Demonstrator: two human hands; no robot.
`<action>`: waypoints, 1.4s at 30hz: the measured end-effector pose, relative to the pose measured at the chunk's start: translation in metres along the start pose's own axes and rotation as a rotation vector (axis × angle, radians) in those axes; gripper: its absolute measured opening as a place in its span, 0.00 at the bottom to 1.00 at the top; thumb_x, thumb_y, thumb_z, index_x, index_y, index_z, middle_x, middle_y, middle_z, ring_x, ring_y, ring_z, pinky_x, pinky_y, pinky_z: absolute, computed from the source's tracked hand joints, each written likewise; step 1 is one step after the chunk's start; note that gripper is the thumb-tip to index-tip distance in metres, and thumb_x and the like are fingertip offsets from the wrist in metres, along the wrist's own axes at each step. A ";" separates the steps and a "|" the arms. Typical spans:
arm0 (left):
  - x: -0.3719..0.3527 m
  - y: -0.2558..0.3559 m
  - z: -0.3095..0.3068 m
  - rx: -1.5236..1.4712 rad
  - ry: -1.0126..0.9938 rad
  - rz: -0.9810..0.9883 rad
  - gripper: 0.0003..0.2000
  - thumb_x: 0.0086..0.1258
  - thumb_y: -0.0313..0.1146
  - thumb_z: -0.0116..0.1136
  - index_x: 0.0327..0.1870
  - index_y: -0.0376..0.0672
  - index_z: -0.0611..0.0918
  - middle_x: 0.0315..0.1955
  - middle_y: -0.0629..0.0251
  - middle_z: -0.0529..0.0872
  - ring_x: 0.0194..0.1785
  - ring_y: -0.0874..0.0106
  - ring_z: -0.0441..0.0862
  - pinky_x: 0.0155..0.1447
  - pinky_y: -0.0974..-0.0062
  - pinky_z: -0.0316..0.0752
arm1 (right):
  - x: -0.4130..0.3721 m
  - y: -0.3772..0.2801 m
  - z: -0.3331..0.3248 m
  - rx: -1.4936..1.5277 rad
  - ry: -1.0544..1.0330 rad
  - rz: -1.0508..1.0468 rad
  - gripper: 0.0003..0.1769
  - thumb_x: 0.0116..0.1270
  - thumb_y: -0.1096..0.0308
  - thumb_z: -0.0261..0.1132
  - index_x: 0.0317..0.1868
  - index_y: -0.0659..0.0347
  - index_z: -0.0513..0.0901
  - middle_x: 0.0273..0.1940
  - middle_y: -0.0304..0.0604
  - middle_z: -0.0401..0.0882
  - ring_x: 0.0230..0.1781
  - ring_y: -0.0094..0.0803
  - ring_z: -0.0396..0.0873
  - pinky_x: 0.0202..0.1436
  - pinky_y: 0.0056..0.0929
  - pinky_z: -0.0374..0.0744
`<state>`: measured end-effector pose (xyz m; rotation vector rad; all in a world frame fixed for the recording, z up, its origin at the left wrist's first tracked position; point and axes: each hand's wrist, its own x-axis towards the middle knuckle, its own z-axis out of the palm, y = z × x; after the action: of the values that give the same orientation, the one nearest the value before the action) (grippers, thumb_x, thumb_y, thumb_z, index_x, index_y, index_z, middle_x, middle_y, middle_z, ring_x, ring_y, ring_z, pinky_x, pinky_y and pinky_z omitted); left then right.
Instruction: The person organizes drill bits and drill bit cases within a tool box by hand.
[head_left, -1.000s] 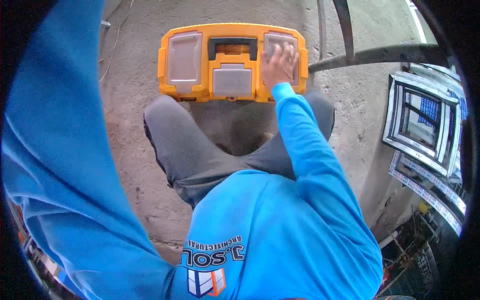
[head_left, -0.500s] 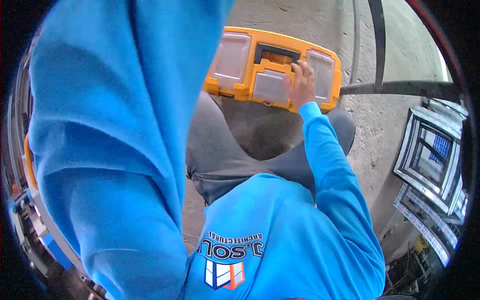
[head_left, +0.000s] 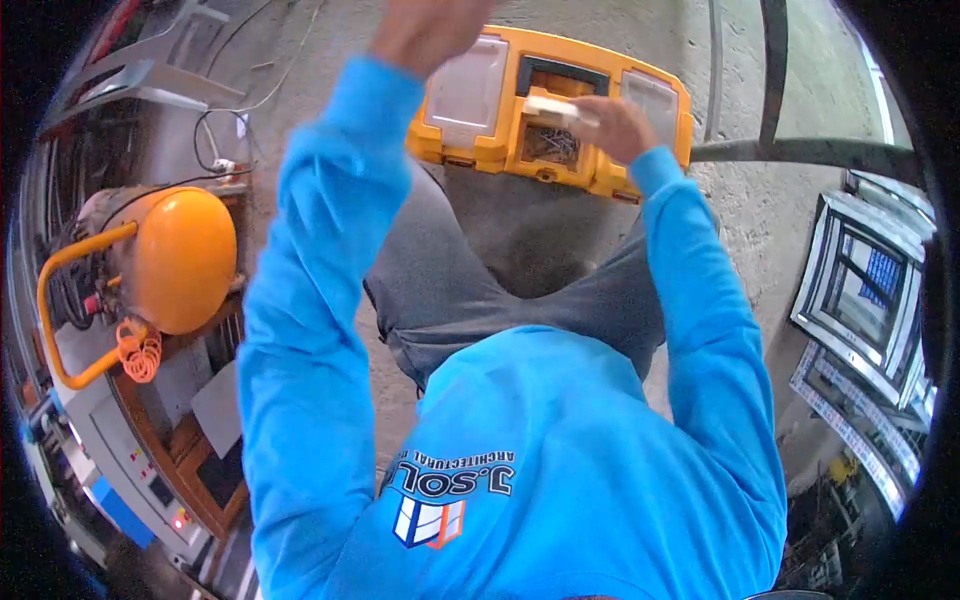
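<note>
A yellow toolbox (head_left: 500, 155) with translucent lids and a dark handle (head_left: 560, 75) stands on the floor in front of my knees. My right hand (head_left: 622, 132) grips the small middle lid (head_left: 560, 110), which is tilted up and blurred by motion. Beneath it, the compartment shows many small metal pieces that look like screws (head_left: 553, 146). My left hand (head_left: 430, 30) is raised at the top edge, in front of the toolbox's left end. Its fingers are cut off by the frame, so what it holds cannot be seen.
To the left stands a yellow tank with a tubular handle (head_left: 185, 260) and a coiled orange hose (head_left: 139, 352). Dark metal bars (head_left: 810, 155) run past the toolbox's right side. Framed window panels (head_left: 865, 300) lean at the far right. A cable (head_left: 285, 80) lies on the floor.
My right hand has lifted the toolbox's middle lid, exposing the compartment. My left arm has swung away from the camera, bringing the left hand and the yellow tank into view.
</note>
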<state>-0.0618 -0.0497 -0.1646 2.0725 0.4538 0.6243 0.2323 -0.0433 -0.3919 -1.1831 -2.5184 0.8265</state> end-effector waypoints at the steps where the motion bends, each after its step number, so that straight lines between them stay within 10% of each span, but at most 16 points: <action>1: -0.023 -0.028 0.050 0.107 0.450 -0.329 0.26 0.71 0.56 0.57 0.56 0.42 0.82 0.47 0.51 0.86 0.51 0.59 0.83 0.57 0.62 0.74 | 0.008 0.014 -0.002 0.036 -0.002 -0.004 0.19 0.65 0.53 0.66 0.52 0.55 0.85 0.45 0.50 0.87 0.47 0.49 0.84 0.50 0.42 0.82; 2: -0.043 -0.057 0.093 0.210 0.900 -0.663 0.28 0.72 0.59 0.52 0.51 0.40 0.84 0.42 0.47 0.88 0.48 0.51 0.85 0.56 0.58 0.76 | 0.012 0.024 -0.003 0.071 -0.006 -0.009 0.19 0.67 0.52 0.65 0.51 0.55 0.85 0.46 0.51 0.86 0.47 0.50 0.84 0.51 0.42 0.82; 4: -0.090 -0.129 0.125 0.363 0.680 -0.884 0.25 0.73 0.53 0.57 0.58 0.41 0.81 0.47 0.49 0.85 0.60 0.52 0.80 0.67 0.62 0.69 | 0.019 0.022 -0.007 -0.039 0.017 0.036 0.19 0.69 0.53 0.64 0.52 0.56 0.85 0.45 0.51 0.86 0.47 0.48 0.84 0.51 0.40 0.81; 6: -0.128 -0.165 0.165 0.601 0.338 -1.173 0.35 0.66 0.55 0.62 0.72 0.51 0.69 0.73 0.52 0.66 0.69 0.43 0.68 0.67 0.45 0.68 | 0.019 0.021 -0.002 -0.143 0.027 0.076 0.19 0.70 0.54 0.64 0.53 0.58 0.84 0.44 0.52 0.86 0.48 0.45 0.84 0.52 0.39 0.79; 12: -0.148 -0.185 0.214 0.685 0.473 -1.050 0.45 0.61 0.48 0.69 0.78 0.54 0.56 0.80 0.57 0.39 0.75 0.27 0.42 0.76 0.37 0.51 | 0.014 0.028 0.015 0.151 0.105 0.166 0.17 0.71 0.57 0.63 0.52 0.59 0.83 0.44 0.51 0.86 0.47 0.45 0.84 0.51 0.38 0.78; 20: -0.143 -0.173 0.204 0.604 0.535 -1.052 0.47 0.55 0.42 0.76 0.77 0.51 0.62 0.79 0.57 0.50 0.77 0.32 0.46 0.79 0.44 0.51 | -0.008 0.015 0.022 0.006 0.105 0.015 0.17 0.67 0.60 0.67 0.55 0.54 0.83 0.53 0.50 0.82 0.55 0.47 0.81 0.55 0.41 0.79; 25: -0.148 -0.178 0.207 0.654 0.632 -0.974 0.49 0.48 0.42 0.79 0.75 0.49 0.64 0.77 0.57 0.56 0.78 0.41 0.50 0.80 0.47 0.49 | -0.038 -0.048 -0.017 -0.160 -0.438 0.025 0.23 0.67 0.56 0.68 0.58 0.60 0.80 0.58 0.52 0.78 0.60 0.53 0.76 0.61 0.46 0.76; 30: -0.133 -0.158 0.198 0.512 0.831 -1.003 0.57 0.40 0.38 0.84 0.75 0.37 0.61 0.75 0.39 0.54 0.77 0.44 0.54 0.79 0.55 0.56 | -0.004 -0.065 0.010 0.028 0.346 -0.113 0.29 0.65 0.48 0.67 0.57 0.62 0.80 0.59 0.55 0.76 0.59 0.56 0.75 0.62 0.46 0.74; 34: -0.134 -0.163 0.199 0.534 0.813 -1.109 0.61 0.39 0.39 0.85 0.76 0.31 0.56 0.74 0.35 0.53 0.77 0.44 0.56 0.78 0.60 0.60 | 0.009 -0.054 0.086 -0.300 0.526 -0.108 0.32 0.69 0.48 0.62 0.66 0.58 0.72 0.67 0.53 0.68 0.69 0.52 0.64 0.73 0.55 0.60; 42: -0.159 -0.177 0.186 0.456 0.888 -0.966 0.46 0.56 0.36 0.74 0.74 0.30 0.60 0.71 0.38 0.65 0.74 0.52 0.65 0.75 0.61 0.64 | 0.013 -0.052 0.105 -0.348 0.233 -0.130 0.28 0.73 0.51 0.56 0.65 0.62 0.70 0.67 0.55 0.65 0.73 0.53 0.59 0.78 0.52 0.54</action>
<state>-0.0944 -0.1633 -0.4423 1.5412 2.0905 0.8311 0.1460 -0.1011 -0.4471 -1.1189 -2.5707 0.2081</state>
